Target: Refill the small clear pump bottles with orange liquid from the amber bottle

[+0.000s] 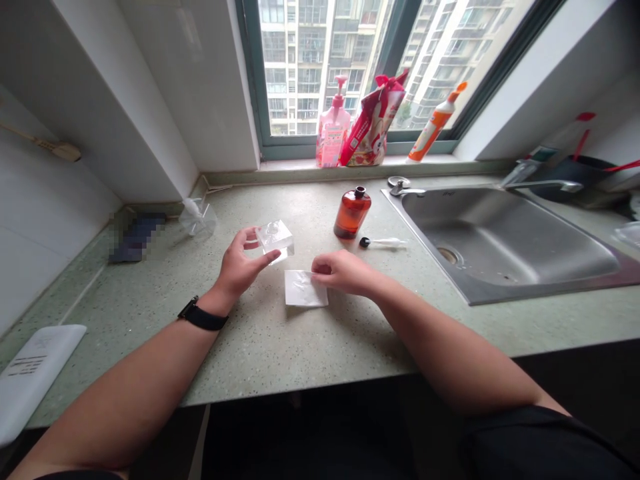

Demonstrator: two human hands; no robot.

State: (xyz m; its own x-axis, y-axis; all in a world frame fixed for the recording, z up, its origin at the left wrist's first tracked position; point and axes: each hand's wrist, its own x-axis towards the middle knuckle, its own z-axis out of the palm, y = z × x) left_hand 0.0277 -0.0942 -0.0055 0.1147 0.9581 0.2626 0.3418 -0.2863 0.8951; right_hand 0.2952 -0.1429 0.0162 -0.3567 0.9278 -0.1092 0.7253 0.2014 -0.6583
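A clear see-through block [276,235] is gripped in my left hand [242,262], thumb on its near side and fingers behind. It is held tilted over the counter. To its right, my right hand [345,270] has its fingers closed on the edge of a white square sheet [304,291], slightly crinkled; whether it is cloth or paper I cannot tell. Beyond my right hand stands an open amber bottle [353,213]. Beside the bottle lies its black cap with a dropper or brush [385,243] attached.
A steel sink [525,247] with a faucet is set into the counter [240,373] on the right. On the windowsill are a pink pump bottle [333,133], a red bag [374,123] and an orange-white bottle [435,127]. A clear plastic item [198,219] and white tray-like object [40,373] lie left.
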